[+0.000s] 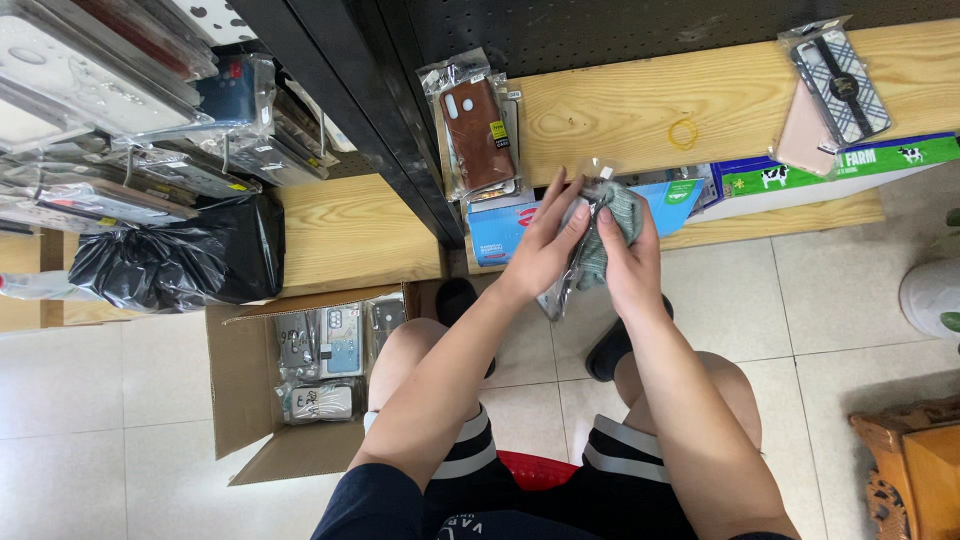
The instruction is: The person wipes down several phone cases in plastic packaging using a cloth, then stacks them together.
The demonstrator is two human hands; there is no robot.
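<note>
A grey-green phone case in a clear sleeve (598, 240) sat gripped between both hands above the floor: left hand (548, 245) closed on its left edge, right hand (630, 262) clasping its right. Behind lay a wooden shelf (620, 110) with a brown case (478, 135); a cardboard box (250, 400) stood at left.

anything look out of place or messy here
A loose yellow rubber band lies alone on the wooden shelf. Both hands, left and right, hold a packaged grey-green phone case; nothing looks spilled or damaged.
</note>
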